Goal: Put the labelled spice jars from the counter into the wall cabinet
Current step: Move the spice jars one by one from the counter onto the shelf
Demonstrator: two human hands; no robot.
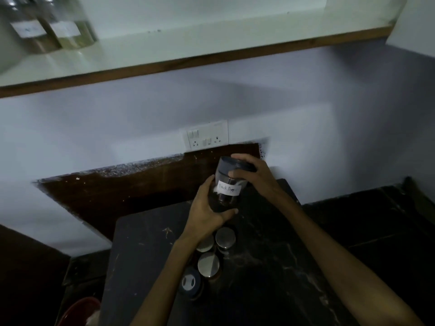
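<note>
A glass spice jar (227, 191) with a dark lid and a white label reading "Black Pepper" is lifted above the dark counter (270, 267). My left hand (207, 208) grips its lower body from the left and below. My right hand (253, 175) holds its lid and upper part. Below my left wrist, several more jars stand on the counter: silver-lidded ones (225, 237) (208, 264) and a dark-lidded one (190, 284). In the open wall cabinet (164, 50) at the top left, two labelled jars (68, 29) (28, 31) stand on the white shelf, blurred.
A white socket plate (206, 137) is on the wall behind the counter. A dark wooden backboard (117, 191) runs along the wall. A red bowl (80, 311) shows at the bottom left. The cabinet door edge (414, 22) hangs at the top right.
</note>
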